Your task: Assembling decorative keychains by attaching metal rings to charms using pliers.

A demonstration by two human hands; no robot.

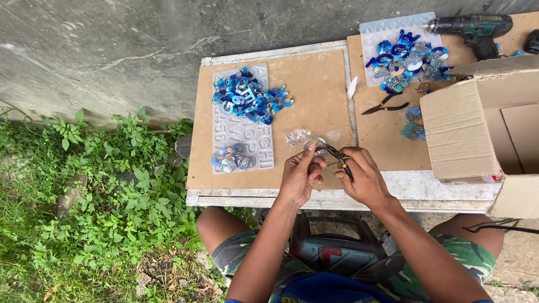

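The left hand (pixel 301 175) pinches a small clear, glittery resin piece (pixel 318 146) between thumb and fingertips, holding it just above the near edge of the brown hardboard panel (pixel 314 84) that tops the white-edged table. The right hand (pixel 364 177) is closed around the handles of a pair of small dark pliers (pixel 338 157), whose tips meet the clear piece; whether the tips grip a ring on it is probably too small to tell.

Just beyond the clear piece, on the same hardboard panel, lies a small heap of silvery metal fittings (pixel 295 137). Farther back and to the left on the panel lies a translucent silicone letter mould (pixel 254 140), with a pile of blue resin letters (pixel 250 98) on its far end and a few pale glittery letters (pixel 231 159) on its near end. To the right of the panel a second pair of black-handled pliers (pixel 385 105) rests on a second brown board, beyond it another mould carrying blue and glitter letters (pixel 405 56), and at the far corner a dark green cordless drill (pixel 474 27). An open cardboard box (pixel 477 126) stands to the right of the hands.
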